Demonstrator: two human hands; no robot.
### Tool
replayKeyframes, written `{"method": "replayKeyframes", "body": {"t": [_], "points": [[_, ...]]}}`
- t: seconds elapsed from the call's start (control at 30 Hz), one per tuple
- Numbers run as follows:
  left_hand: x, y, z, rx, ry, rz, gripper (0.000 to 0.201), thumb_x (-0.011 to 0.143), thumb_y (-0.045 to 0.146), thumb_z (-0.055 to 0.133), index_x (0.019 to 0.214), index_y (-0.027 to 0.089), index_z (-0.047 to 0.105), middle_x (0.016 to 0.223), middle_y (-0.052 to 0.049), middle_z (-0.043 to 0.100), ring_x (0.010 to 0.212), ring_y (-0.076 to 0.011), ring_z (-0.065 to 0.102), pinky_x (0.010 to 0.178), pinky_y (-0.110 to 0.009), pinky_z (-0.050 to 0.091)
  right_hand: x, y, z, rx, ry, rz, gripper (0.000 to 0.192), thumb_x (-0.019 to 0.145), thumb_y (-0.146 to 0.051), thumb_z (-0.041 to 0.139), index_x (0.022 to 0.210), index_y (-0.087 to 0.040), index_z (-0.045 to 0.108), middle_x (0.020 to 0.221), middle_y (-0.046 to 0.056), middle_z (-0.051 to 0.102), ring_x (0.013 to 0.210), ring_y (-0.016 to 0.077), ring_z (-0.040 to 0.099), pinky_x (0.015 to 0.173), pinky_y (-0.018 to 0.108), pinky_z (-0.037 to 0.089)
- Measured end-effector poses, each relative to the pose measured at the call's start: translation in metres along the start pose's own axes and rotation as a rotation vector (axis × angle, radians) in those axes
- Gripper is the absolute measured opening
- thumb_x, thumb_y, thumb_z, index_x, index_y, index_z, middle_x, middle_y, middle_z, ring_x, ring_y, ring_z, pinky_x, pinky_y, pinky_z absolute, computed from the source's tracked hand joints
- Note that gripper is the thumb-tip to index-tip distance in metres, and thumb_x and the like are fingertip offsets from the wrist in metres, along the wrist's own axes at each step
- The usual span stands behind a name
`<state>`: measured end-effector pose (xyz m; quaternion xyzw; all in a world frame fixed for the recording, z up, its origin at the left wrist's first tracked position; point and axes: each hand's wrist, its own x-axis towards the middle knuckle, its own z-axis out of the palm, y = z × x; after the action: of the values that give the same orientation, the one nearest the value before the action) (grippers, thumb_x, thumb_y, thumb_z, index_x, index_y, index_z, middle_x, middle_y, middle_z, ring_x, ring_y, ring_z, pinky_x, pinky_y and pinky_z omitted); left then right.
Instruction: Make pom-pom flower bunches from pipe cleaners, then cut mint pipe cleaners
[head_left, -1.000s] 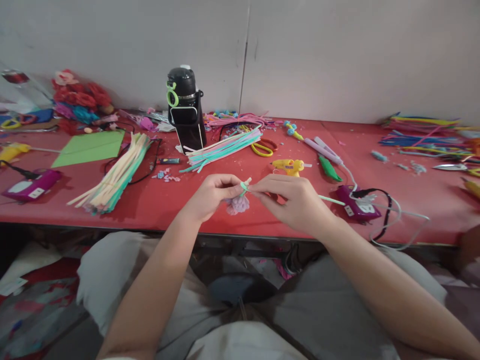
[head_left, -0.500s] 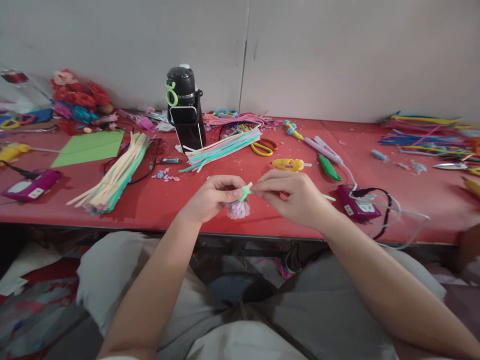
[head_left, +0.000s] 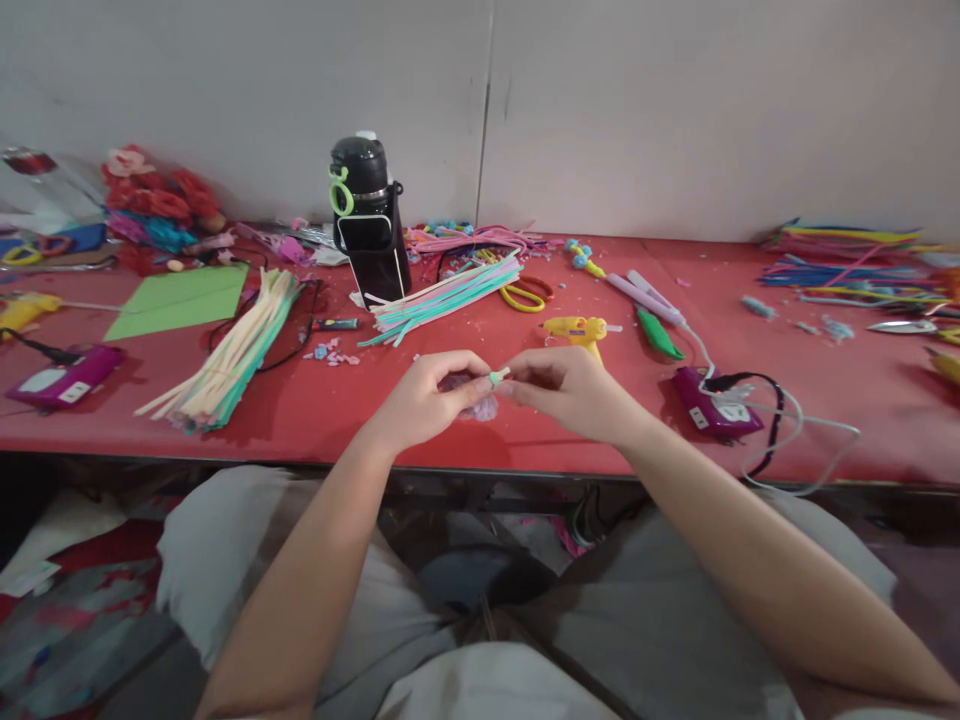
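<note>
1. Left hand (head_left: 427,398) is closed around a small lilac fuzzy tuft (head_left: 484,408), pinching it between thumb and fingers just above the near edge of the red table (head_left: 315,410). Most of the tuft is hidden by the fingers.
2. Right hand (head_left: 566,385) meets it from the right, fingertips pressed together on a short mint-green pipe cleaner end (head_left: 498,376) that sticks out where the two hands touch.
3. Step in hand, as I judge it: winding or twisting the green stem onto the base of the tuft. How many turns are made, I cannot tell.
4. Next move probably calls for a firm hold by the left hand while the right rolls the stem tight, close to the tuft, so nothing slips loose.
5. Surface: red cloth, strewn with small scraps. A yellow glue gun (head_left: 576,330) lies just beyond the right hand; a purple power strip (head_left: 709,412) with trailing cables sits to the right.
6. Further back: a black bottle (head_left: 369,225), a bundle of pastel pipe cleaners (head_left: 442,295) beside it, yellow-handled scissors (head_left: 525,296), another bundle of cream and mint stems (head_left: 232,350) at left, and a green paper sheet (head_left: 180,298).
7. Room: plain grey wall panels behind the table; the person sits with knees under the table edge.
</note>
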<state>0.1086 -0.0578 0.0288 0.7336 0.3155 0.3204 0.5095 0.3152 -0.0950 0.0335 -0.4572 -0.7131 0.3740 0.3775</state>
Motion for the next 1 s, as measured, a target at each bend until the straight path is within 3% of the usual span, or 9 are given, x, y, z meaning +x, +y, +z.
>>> {"method": "replayKeyframes", "body": {"t": [0.17,0.27,0.43,0.53,0.67,0.8,0.9,1.0], "points": [[0.001,-0.006,-0.002,-0.157,-0.03,-0.097,0.023,0.085,0.038,0.072,0.087,0.015,0.069,0.072,-0.003,0.068,0.061,-0.0117,0.061,0.058,-0.023,0.051,0.002,0.004,0.002,0.093,0.038,0.009,0.031,0.082,-0.047,0.077,0.079,-0.016,0.071,0.071,0.002,0.068,0.062,0.0121,0.054,0.059,0.027,0.042],[0.001,-0.006,-0.004,-0.207,-0.088,-0.115,0.021,0.084,0.035,0.073,0.085,0.015,0.069,0.071,-0.003,0.069,0.06,-0.0118,0.061,0.057,-0.023,0.05,0.002,0.005,-0.005,0.138,-0.067,0.019,0.028,0.079,-0.042,0.078,0.076,-0.016,0.069,0.07,0.001,0.067,0.062,0.0114,0.054,0.059,0.026,0.043],[0.0,-0.001,-0.003,-0.15,-0.291,-0.175,0.016,0.08,0.03,0.072,0.081,0.014,0.07,0.07,-0.005,0.069,0.062,-0.0145,0.063,0.059,-0.025,0.05,0.002,0.005,-0.022,-0.168,-0.324,0.017,0.007,0.084,-0.02,0.066,0.079,-0.019,0.071,0.067,-0.003,0.065,0.06,0.0106,0.052,0.058,0.025,0.038],[0.0,0.001,0.004,0.023,-0.351,-0.134,0.01,0.078,0.025,0.071,0.079,0.015,0.072,0.074,-0.005,0.072,0.068,-0.0167,0.066,0.065,-0.027,0.051,0.003,0.0,-0.023,-0.418,-0.364,-0.069,0.018,0.083,-0.009,0.06,0.081,-0.02,0.074,0.081,0.001,0.073,0.076,0.0146,0.062,0.069,0.027,0.04],[-0.003,0.006,0.018,0.333,-0.275,-0.109,0.009,0.078,0.016,0.064,0.073,0.017,0.072,0.073,-0.004,0.073,0.071,-0.0178,0.067,0.066,-0.027,0.047,0.002,-0.016,-0.014,-0.801,-0.265,-0.052,0.019,0.084,-0.01,0.057,0.077,-0.02,0.072,0.086,0.005,0.073,0.083,0.0205,0.062,0.065,0.031,0.033],[-0.003,0.006,0.027,0.5,-0.08,-0.174,0.014,0.079,0.019,0.059,0.067,0.017,0.067,0.063,-0.004,0.068,0.061,-0.017,0.061,0.056,-0.027,0.041,-0.005,-0.03,-0.004,-0.893,-0.174,0.099,0.014,0.082,-0.012,0.057,0.077,-0.019,0.068,0.084,0.006,0.072,0.077,0.0203,0.061,0.061,0.03,0.03],[0.0,0.0,0.027,0.421,0.027,-0.159,0.014,0.076,0.017,0.059,0.065,0.017,0.067,0.063,-0.003,0.068,0.062,-0.0158,0.061,0.056,-0.026,0.041,-0.009,-0.03,-0.002,-0.751,-0.184,0.078,0.015,0.085,-0.014,0.055,0.082,-0.019,0.069,0.084,0.005,0.072,0.075,0.0184,0.061,0.064,0.029,0.035],[0.004,-0.006,0.02,0.108,0.065,-0.188,0.012,0.077,0.019,0.061,0.069,0.015,0.07,0.063,-0.004,0.069,0.054,-0.0137,0.059,0.053,-0.025,0.044,-0.01,-0.025,-0.004,-0.606,-0.183,0.003,0.021,0.094,-0.019,0.05,0.09,-0.018,0.071,0.088,0.005,0.073,0.076,0.0177,0.062,0.067,0.028,0.039]]}}
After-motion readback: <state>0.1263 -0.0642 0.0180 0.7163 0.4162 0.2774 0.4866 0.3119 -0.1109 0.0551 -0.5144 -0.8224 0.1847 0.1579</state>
